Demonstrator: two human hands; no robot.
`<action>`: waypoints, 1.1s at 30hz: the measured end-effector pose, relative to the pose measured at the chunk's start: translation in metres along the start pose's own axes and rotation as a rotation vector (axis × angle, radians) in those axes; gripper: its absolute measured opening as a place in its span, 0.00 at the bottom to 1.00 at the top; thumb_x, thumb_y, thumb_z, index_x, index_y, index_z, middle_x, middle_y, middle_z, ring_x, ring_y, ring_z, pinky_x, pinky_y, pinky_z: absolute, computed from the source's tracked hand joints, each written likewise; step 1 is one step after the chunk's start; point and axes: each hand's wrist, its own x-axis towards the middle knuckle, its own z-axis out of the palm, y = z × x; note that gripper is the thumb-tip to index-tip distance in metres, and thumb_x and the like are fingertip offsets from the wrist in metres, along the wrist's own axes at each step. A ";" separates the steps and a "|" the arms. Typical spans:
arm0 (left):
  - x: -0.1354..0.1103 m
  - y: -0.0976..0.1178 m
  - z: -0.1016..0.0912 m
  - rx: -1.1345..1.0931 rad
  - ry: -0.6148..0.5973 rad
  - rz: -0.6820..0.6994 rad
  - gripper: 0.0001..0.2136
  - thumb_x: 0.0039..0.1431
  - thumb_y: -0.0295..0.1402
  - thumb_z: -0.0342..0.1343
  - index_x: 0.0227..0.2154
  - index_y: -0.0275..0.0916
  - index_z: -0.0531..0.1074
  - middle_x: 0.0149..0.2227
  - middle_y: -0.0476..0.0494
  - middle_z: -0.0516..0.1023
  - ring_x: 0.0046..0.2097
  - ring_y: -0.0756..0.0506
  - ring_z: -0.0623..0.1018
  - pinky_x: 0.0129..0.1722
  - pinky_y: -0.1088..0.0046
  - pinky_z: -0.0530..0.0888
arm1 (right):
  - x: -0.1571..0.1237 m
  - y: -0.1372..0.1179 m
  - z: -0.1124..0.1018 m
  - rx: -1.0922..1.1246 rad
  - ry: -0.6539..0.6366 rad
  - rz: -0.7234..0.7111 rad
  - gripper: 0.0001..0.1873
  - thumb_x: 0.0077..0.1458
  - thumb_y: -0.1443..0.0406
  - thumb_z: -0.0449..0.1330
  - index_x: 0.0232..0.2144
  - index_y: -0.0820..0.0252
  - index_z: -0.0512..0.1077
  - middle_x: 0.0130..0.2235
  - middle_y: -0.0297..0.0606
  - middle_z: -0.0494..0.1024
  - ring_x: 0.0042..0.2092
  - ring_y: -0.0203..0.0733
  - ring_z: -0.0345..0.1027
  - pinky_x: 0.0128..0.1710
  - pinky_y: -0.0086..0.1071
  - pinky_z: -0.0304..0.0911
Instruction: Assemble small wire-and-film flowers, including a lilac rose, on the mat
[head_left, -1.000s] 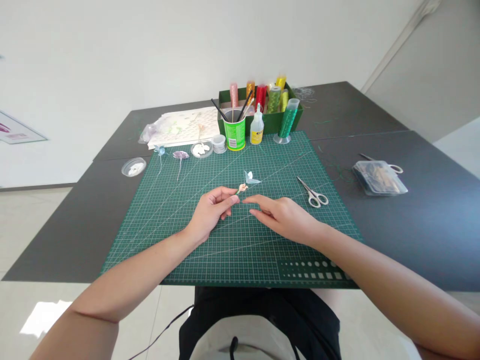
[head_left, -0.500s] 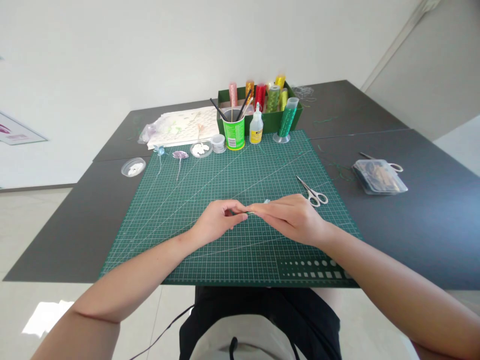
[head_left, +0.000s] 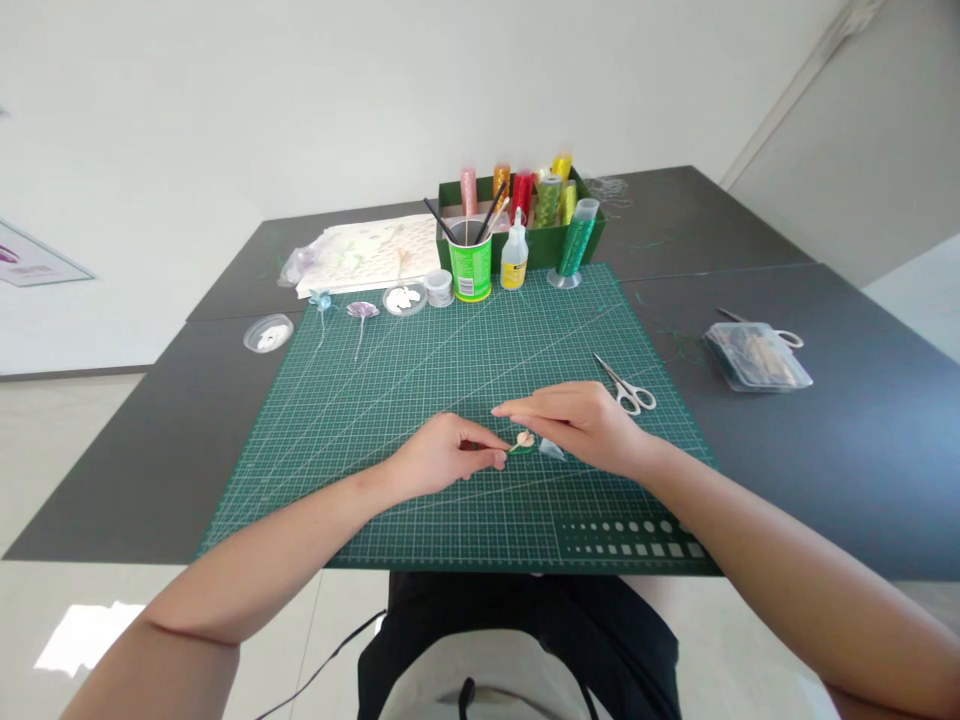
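Note:
Between the thumb and index finger of my left hand (head_left: 454, 455) is the stem of a small artificial flower (head_left: 525, 439). Its head is cream-peach, with a bit of green at the stem, and it points right. Just above and to the right of it is my right hand (head_left: 574, 425), fingers stretched out together and apart from the left fingertips; I see nothing held in it. A pale blue petal-like piece (head_left: 553, 450) shows below the right fingers; whether it touches the hand or the mat I cannot tell. White-handled scissors (head_left: 626, 385) lie just beyond my right hand.
A green cutting mat (head_left: 420, 375) covers the table's middle. Behind stand a green cup of brushes (head_left: 472, 265), a glue bottle (head_left: 514, 262), and a box of thread spools (head_left: 544, 240). Blue (head_left: 320, 300) and purple (head_left: 363, 311) flowers lie left. A plastic case (head_left: 757, 357) is at right.
My hands, which met at the fingertips, are now apart. The left moved slightly right and nearer, exposing the flower head. The right fingers straightened, and the blue piece now shows below them.

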 end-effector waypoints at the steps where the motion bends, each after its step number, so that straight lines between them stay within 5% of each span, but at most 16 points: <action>1: 0.000 0.002 0.000 0.004 -0.016 -0.002 0.09 0.61 0.31 0.59 0.36 0.40 0.85 0.31 0.49 0.84 0.22 0.54 0.70 0.23 0.78 0.67 | 0.000 0.000 0.000 0.002 -0.004 -0.009 0.17 0.72 0.65 0.54 0.50 0.65 0.81 0.38 0.41 0.87 0.36 0.38 0.81 0.37 0.28 0.74; 4: -0.001 0.004 0.000 0.008 -0.056 -0.006 0.09 0.62 0.30 0.58 0.37 0.40 0.85 0.34 0.49 0.85 0.23 0.54 0.70 0.23 0.79 0.67 | 0.000 -0.001 0.002 0.010 -0.008 -0.009 0.17 0.72 0.65 0.54 0.51 0.65 0.81 0.36 0.40 0.87 0.34 0.37 0.80 0.36 0.29 0.73; 8: -0.001 0.002 0.000 -0.015 -0.052 0.016 0.09 0.62 0.34 0.60 0.39 0.40 0.85 0.35 0.48 0.86 0.24 0.54 0.72 0.24 0.79 0.68 | 0.000 0.002 0.005 0.050 0.004 0.072 0.16 0.71 0.66 0.54 0.51 0.64 0.81 0.45 0.43 0.87 0.43 0.41 0.82 0.44 0.30 0.74; 13: -0.002 0.000 -0.001 0.037 0.004 0.030 0.09 0.61 0.37 0.63 0.39 0.42 0.86 0.30 0.49 0.85 0.24 0.52 0.73 0.25 0.77 0.67 | 0.003 0.006 0.004 0.202 0.009 0.316 0.15 0.67 0.64 0.57 0.48 0.58 0.83 0.48 0.40 0.86 0.50 0.46 0.81 0.51 0.35 0.75; 17: -0.004 0.005 -0.001 0.159 0.085 0.179 0.08 0.62 0.35 0.63 0.40 0.46 0.86 0.31 0.49 0.85 0.29 0.50 0.78 0.29 0.75 0.69 | 0.008 0.011 0.001 0.334 -0.044 0.504 0.15 0.64 0.60 0.60 0.45 0.58 0.84 0.47 0.40 0.86 0.51 0.50 0.81 0.51 0.40 0.76; 22: -0.003 0.004 0.000 0.167 0.185 0.197 0.05 0.61 0.34 0.64 0.37 0.44 0.85 0.32 0.49 0.85 0.31 0.48 0.80 0.31 0.74 0.71 | 0.008 0.020 -0.001 0.356 -0.062 0.558 0.15 0.63 0.60 0.61 0.44 0.57 0.85 0.47 0.40 0.86 0.52 0.51 0.80 0.55 0.44 0.73; 33: -0.005 0.007 0.000 -0.043 0.382 0.220 0.05 0.59 0.34 0.65 0.36 0.39 0.81 0.31 0.48 0.83 0.30 0.50 0.77 0.32 0.75 0.72 | 0.008 0.030 -0.001 0.424 -0.125 0.601 0.18 0.60 0.55 0.62 0.42 0.61 0.85 0.43 0.42 0.87 0.46 0.49 0.79 0.46 0.39 0.70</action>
